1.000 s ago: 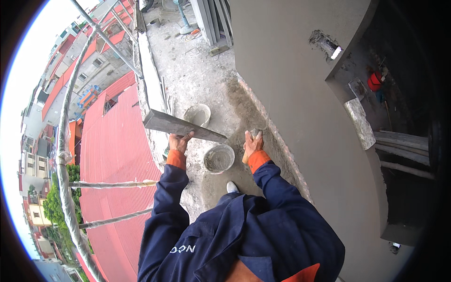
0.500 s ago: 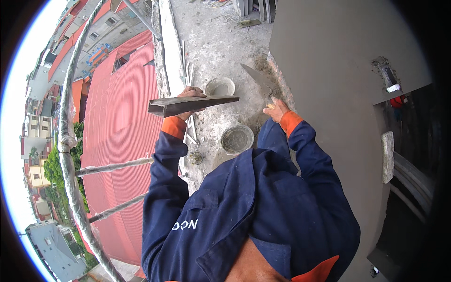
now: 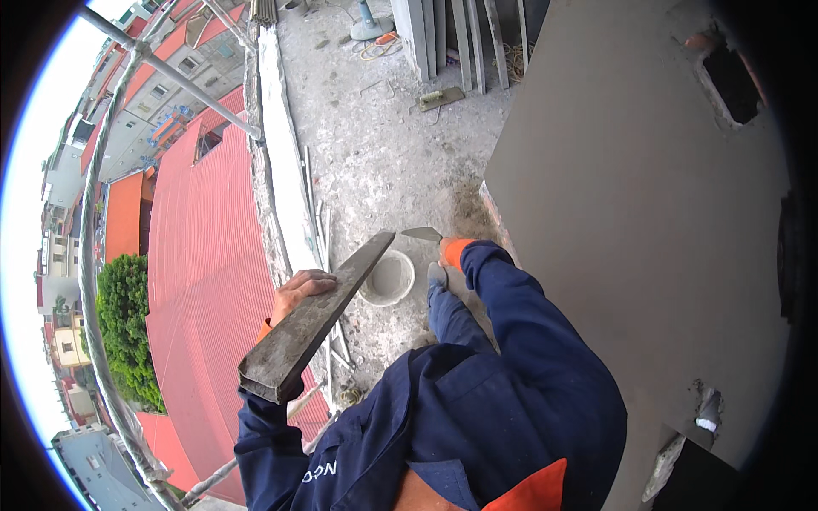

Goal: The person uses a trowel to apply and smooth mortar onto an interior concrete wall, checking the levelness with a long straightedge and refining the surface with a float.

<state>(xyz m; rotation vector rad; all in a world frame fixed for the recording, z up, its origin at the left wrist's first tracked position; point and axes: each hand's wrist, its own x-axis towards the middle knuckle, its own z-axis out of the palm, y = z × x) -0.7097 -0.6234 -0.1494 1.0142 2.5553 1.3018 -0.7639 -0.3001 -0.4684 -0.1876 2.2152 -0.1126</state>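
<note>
Holding, left side: the left hand (image 3: pixel 302 289) lies over the upper edge of a long grey bar (image 3: pixel 317 319); this grip is bent around the bar, and its thumb I cannot see.
Bar: slanting, with the near end above the left sleeve (image 3: pixel 271 426) and the far end over the rim of a round bucket (image 3: pixel 388 279), as seen from above.
Holding, right side: the right hand (image 3: pixel 446 248) has its grip narrow on a trowel (image 3: pixel 419 232), whose handle is hidden; the blade points to the left.
Gap: the trowel tip is just beside the far end of the bar, with a small space seen between.
Bucket: on the concrete floor (image 3: pixel 375 162), grey inside, near one shoe (image 3: pixel 437 275).
Right edge: a smooth grey wall (image 3: pixel 613 170), its broken corner near the right hand.
Left edge: a pale ledge (image 3: pixel 279 128), with thin pipes (image 3: pixel 321 230) beside it; beyond is a red roof (image 3: pixel 209 264).
Room: floor stretches open ahead of both hands, until a flat tool (image 3: pixel 440 99) and upright boards (image 3: pixel 464 43).
</note>
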